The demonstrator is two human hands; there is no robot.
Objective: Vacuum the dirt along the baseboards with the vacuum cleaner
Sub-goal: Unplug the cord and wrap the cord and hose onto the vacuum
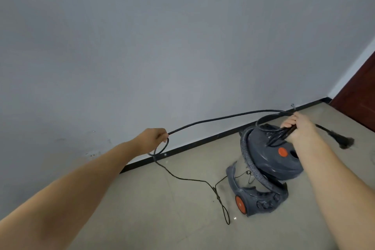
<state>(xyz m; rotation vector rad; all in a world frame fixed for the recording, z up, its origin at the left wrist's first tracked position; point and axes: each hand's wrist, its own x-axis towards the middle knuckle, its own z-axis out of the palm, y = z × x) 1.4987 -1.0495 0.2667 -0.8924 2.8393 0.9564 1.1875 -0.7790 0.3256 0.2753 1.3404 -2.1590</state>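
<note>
Both grips were closed on the power cord [213, 119], not yet on the vacuum hose.

The right hand [300, 128] was clamped round a bundle of cord loops held just above the canister vacuum cleaner [272, 160], with the plug [348, 141], blurred, trailing off to its right. The left hand [156, 138] was pinched on a single strand, stretched out well to the left. Between the two hands the cord's long axis was drawn roughly parallel to the black baseboard [203, 141], which ran along the foot of the grey wall [162, 47] just beyond the vacuum. The vacuum was seen on the tiled floor [162, 219] directly beneath the right hand, the nearer one, with its ribbed hose [246, 160] draped over its side. The cord was judged to need uncoiling and plugging in before any vacuuming.
</note>
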